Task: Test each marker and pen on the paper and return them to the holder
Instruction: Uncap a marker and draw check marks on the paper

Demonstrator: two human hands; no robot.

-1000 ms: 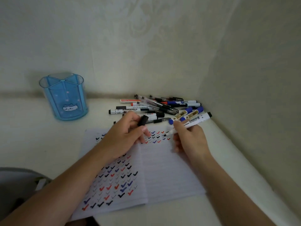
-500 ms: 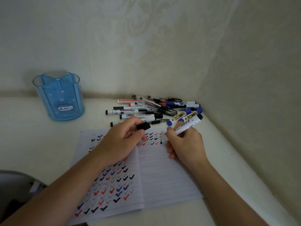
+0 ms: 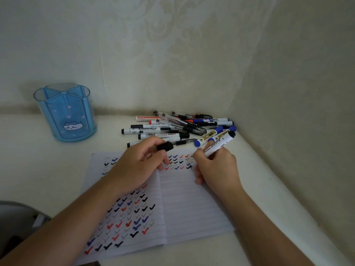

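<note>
Right hand grips a white marker, its long axis slanting from the notebook paper up toward the tabletop's far right corner. Left hand pinches a black cap.

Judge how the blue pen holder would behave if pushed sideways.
The blue holder looks like thin translucent plastic and appears empty, so it is probably light and easy to slide. Its wider base suggests it would resist tipping.
</note>
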